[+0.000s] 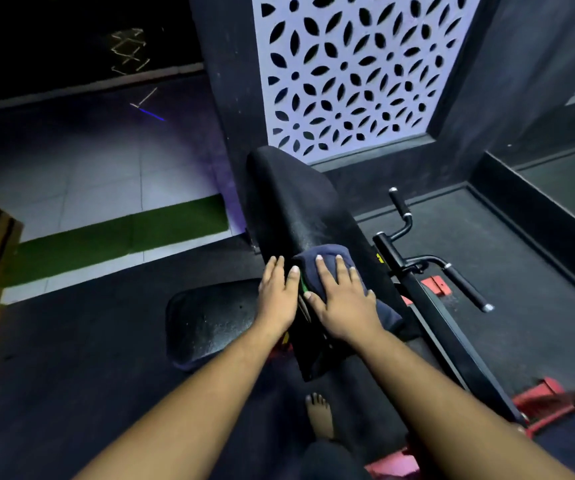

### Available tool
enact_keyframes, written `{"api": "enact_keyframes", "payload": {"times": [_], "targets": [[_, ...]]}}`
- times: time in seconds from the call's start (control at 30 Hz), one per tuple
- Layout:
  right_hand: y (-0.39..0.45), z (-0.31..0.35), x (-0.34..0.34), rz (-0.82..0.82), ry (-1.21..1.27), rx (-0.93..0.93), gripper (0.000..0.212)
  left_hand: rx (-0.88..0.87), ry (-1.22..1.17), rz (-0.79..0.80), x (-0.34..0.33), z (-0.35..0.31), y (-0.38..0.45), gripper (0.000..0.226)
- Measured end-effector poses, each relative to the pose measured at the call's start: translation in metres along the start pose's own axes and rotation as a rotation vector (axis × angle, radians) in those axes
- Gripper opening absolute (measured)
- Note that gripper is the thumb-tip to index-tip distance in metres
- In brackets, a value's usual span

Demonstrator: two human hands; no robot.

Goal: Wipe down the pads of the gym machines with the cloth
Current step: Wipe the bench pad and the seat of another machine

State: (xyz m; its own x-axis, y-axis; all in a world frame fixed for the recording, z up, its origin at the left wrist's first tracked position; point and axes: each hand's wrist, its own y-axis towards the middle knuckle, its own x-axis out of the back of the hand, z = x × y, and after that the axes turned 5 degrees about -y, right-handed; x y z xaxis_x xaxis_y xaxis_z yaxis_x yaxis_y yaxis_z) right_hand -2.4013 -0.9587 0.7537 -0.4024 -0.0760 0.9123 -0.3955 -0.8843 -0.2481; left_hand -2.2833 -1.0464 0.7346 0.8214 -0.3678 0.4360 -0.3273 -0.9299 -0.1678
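head view: right hand (343, 299) presses flat, fingers straight, on the dark cloth (327, 263) atop the back pad (289, 206); left hand (277, 294), its grip loose, rests beside the cloth.

**Inside a dimly lit gym**

A padded black bench (289, 209) is standing on dark rubber flooring (71, 358), with grip-handled machine bars (466, 285) and red frame parts (538, 396) sitting beside it, marking this as a workout room.
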Motion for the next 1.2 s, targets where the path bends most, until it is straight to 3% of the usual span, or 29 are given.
{"api": "enact_keyframes", "payload": {"times": [0.47,0.77,0.9,1.03,1.1,1.2], "targets": [[0.228,0.05,0.045,0.051,0.083,0.123,0.071,0.069,-0.149,-0.215,0.006,-0.049,0.205,0.053],[0.347,0.068,0.064,-0.053,0.266,0.148,0.06,0.067,-0.092,-0.142,0.009,-0.061,0.254,0.058],[0.382,0.066,0.071,-0.234,0.238,0.151,0.058,0.039,0.002,-0.096,0.01,-0.065,0.265,0.061],[0.389,0.05,0.063,-0.002,0.27,0.257,0.066,0.024,0.141,-0.05,0.004,-0.066,0.276,0.08],[0.387,0.032,0.054,0.013,0.299,0.292,0.06,-0.011,0.271,-0.073,-0.002,-0.064,0.276,0.088],[0.406,-0.017,0.039,0.019,0.307,0.132,0.054,-0.064,0.42,-0.121,-0.009,-0.062,0.277,0.091]]}}
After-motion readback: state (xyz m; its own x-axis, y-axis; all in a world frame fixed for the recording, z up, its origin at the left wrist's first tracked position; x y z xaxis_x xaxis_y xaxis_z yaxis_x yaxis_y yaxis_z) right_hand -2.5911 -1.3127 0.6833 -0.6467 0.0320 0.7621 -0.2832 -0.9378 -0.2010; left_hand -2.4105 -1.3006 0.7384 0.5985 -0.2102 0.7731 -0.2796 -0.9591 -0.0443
